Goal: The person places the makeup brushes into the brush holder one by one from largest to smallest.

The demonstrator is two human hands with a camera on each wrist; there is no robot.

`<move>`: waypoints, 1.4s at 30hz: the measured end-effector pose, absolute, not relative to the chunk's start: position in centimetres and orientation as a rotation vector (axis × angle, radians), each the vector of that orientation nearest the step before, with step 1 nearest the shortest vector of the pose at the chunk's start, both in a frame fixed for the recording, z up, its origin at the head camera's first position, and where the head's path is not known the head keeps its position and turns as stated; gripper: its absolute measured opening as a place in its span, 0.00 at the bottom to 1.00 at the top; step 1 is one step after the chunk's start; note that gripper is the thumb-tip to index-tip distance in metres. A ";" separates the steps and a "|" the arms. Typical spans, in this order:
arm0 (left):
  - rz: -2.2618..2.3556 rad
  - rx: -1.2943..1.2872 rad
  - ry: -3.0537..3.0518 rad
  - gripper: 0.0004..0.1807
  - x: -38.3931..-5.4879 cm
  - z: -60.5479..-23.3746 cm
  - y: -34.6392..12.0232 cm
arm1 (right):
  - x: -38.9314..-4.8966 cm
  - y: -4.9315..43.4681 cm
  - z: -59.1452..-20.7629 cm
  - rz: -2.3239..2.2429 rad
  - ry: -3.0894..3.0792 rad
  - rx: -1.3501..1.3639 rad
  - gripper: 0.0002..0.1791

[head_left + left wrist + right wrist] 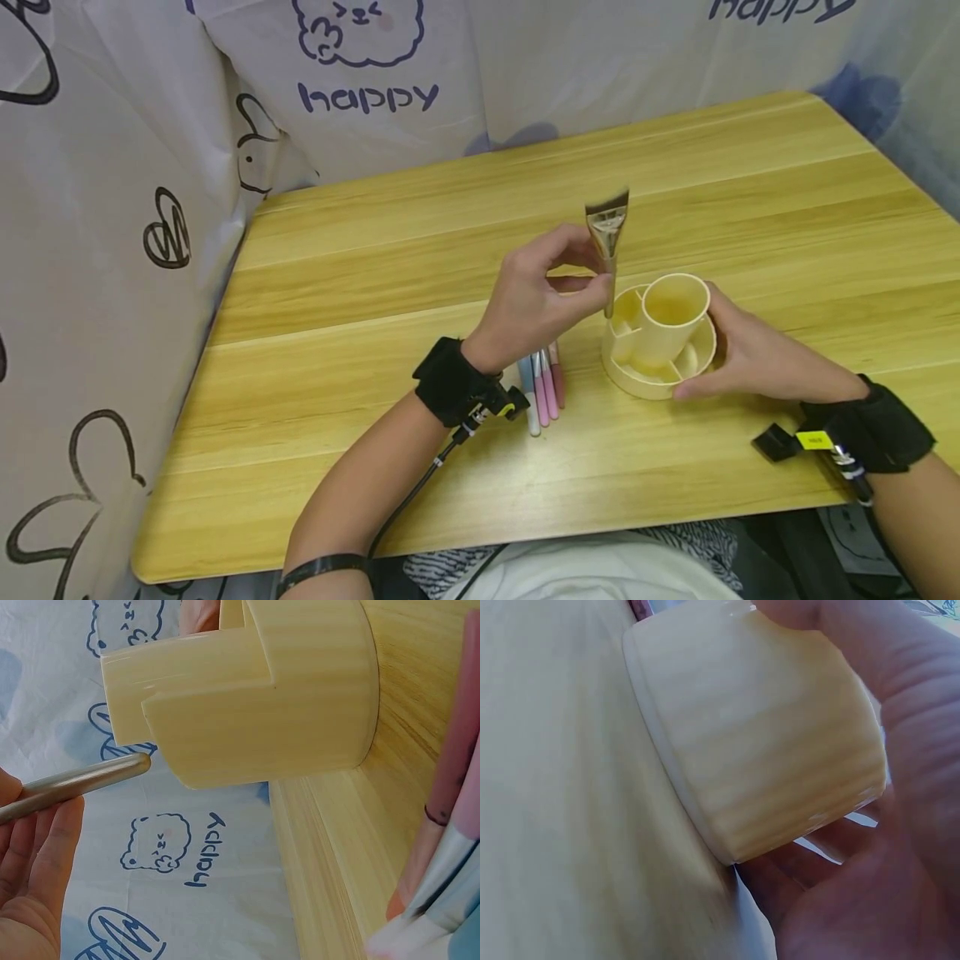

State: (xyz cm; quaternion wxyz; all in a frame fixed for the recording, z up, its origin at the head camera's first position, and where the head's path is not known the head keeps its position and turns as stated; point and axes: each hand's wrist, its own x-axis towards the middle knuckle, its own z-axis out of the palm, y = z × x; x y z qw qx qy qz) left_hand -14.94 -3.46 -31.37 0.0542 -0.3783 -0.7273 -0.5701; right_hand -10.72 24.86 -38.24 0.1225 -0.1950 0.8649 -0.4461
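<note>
My left hand pinches a makeup brush with a flat, wide dark head and a gold ferrule. The brush is held head up; its rounded handle end hangs beside the rim of a cream round organizer, apart from it in the left wrist view. This organizer has a tall central cup and lower compartments around it. It stands on the table, and my right hand grips its right side, thumb at the front and fingers around the far side. The right wrist view shows the organizer's outer wall close up.
Several more makeup brushes with pink, blue and dark red handles lie together on the wooden table, left of the organizer, partly under my left hand. A white printed cloth hangs behind the table and along its left side.
</note>
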 end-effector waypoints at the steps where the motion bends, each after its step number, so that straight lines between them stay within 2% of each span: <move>1: -1.731 -1.149 -2.210 0.13 -14.9 -31.4 -3.4 | -10.7 24.9 -38.2 -1.301 2.520 -0.570 0.64; 6: -1.728 -1.148 -2.217 0.13 -14.9 -31.4 -3.4 | -10.6 25.0 -38.1 -1.328 2.481 -0.587 0.62; 14: -1.725 -1.155 -2.218 0.13 -14.9 -31.4 -3.3 | -10.6 24.9 -38.1 -1.348 2.481 -0.586 0.68; 31: -1.712 -1.163 -2.227 0.13 -14.7 -31.6 -3.1 | -10.7 25.0 -38.3 -1.293 2.531 -0.580 0.65; 42: -1.708 -1.182 -2.197 0.11 -14.7 -31.8 -2.9 | -10.6 25.0 -38.3 -1.330 2.484 -0.586 0.66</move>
